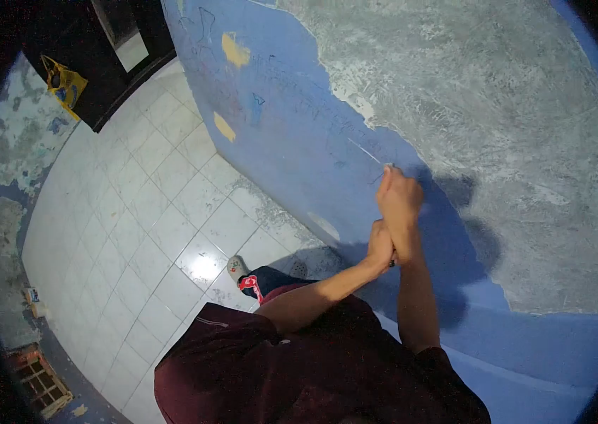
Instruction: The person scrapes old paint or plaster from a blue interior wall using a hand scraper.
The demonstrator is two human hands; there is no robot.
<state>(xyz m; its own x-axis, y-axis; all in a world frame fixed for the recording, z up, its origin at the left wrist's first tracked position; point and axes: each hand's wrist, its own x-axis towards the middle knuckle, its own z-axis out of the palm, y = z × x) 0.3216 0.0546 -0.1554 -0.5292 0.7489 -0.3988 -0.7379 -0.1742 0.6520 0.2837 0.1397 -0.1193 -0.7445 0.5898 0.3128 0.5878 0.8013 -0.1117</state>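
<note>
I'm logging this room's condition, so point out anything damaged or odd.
The blue wall looks damaged: its paint is missing over a large, ragged-edged area, baring a rough grey surface, with pale yellow patches and scribbles elsewhere. Grey smears also dirty the floor tiles near its foot.

One right hand (pixel 401 198); one left hand (pixel 379 244); two forearms (pixel 418 300); one thin tool (pixel 367 152); one dark red shirt (pixel 299 364); one clog (pixel 236 267) clearly seen; one yellow bag (pixel 68 88); one big grey patch (pixel 490 141) on the blue wall (pixel 285 141); two yellow patches (pixel 234 50) and one whitish patch (pixel 324 225) there too; one brown grille (pixel 42 380); floor tiles (pixel 177 233), many, some too blurred to count
</note>
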